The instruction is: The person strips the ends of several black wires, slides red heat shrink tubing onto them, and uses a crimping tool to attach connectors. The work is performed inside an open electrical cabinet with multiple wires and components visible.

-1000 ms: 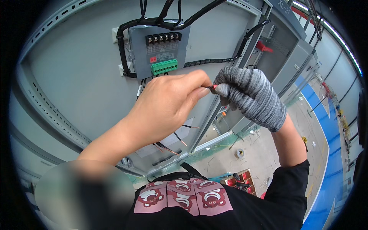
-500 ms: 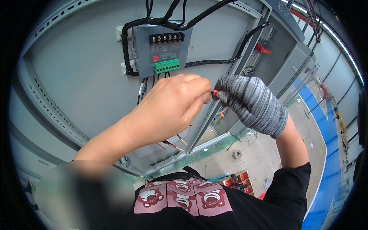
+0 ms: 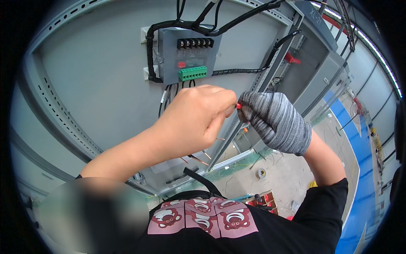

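My bare left hand [image 3: 190, 120] is closed in a pinch in front of the cabinet panel, on what seems to be a thin black wire mostly hidden by the fingers. Against its fingertips, my right hand [image 3: 277, 122], in a grey knitted glove, pinches a small red wire terminal [image 3: 239, 106]. Whether the wire sits inside the terminal cannot be made out. Just above my left hand is a grey device [image 3: 169, 59] with a green terminal block [image 3: 193, 73]. Black wires [image 3: 166, 98] hang below it, and several bare copper ends [image 3: 198, 160] show under my left wrist.
A black wrapped cable bundle [image 3: 151, 55] runs around the device. The cabinet's perforated metal frame [image 3: 59, 108] curves along the left. On the floor lie a tape roll [image 3: 261, 173] and a divided parts box [image 3: 268, 199] with red pieces and tools.
The view has shifted slightly, so the device appears farther right. Both hands remain together at the red terminal, with the right hand turned a little. A black strap now stands up near my shirt.
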The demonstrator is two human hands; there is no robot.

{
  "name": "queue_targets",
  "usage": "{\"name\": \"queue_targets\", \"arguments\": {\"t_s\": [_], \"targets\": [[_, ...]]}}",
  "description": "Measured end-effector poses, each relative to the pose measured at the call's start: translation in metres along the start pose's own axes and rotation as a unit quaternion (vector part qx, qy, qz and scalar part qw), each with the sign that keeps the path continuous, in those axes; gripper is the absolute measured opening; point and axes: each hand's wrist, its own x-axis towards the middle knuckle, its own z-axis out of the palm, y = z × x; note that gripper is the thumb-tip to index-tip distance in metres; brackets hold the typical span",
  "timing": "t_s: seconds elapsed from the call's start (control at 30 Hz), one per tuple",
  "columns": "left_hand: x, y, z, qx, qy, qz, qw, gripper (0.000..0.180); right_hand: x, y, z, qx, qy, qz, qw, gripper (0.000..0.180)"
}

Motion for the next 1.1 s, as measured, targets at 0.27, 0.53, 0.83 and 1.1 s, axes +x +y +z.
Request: {"name": "queue_targets", "arguments": {"t_s": [0.27, 0.53, 0.83, 1.1], "targets": [[0.0, 0.0, 0.0, 0.009, 0.019, 0.004, 1.0, 0.002, 0.003, -0.007, 0.007, -0.117, 0.032, -0.014, 0.992, 0.016], [-0.002, -0.001, 0.0, 0.0, -0.017, -0.022, 1.0, 0.002, 0.003, 0.006, 0.01, -0.034, -0.005, 0.0, 0.999, 0.011], [-0.003, -0.001, -0.004, 0.005, -0.009, -0.019, 1.0, 0.009, 0.004, 0.01, -0.002, 0.014, -0.004, 0.0, 1.0, 0.016], [-0.002, 0.001, -0.001, 0.046, -0.023, -0.013, 0.999, 0.005, 0.003, 0.005, -0.003, 0.013, -0.042, 0.042, 0.998, 0.013]]}}
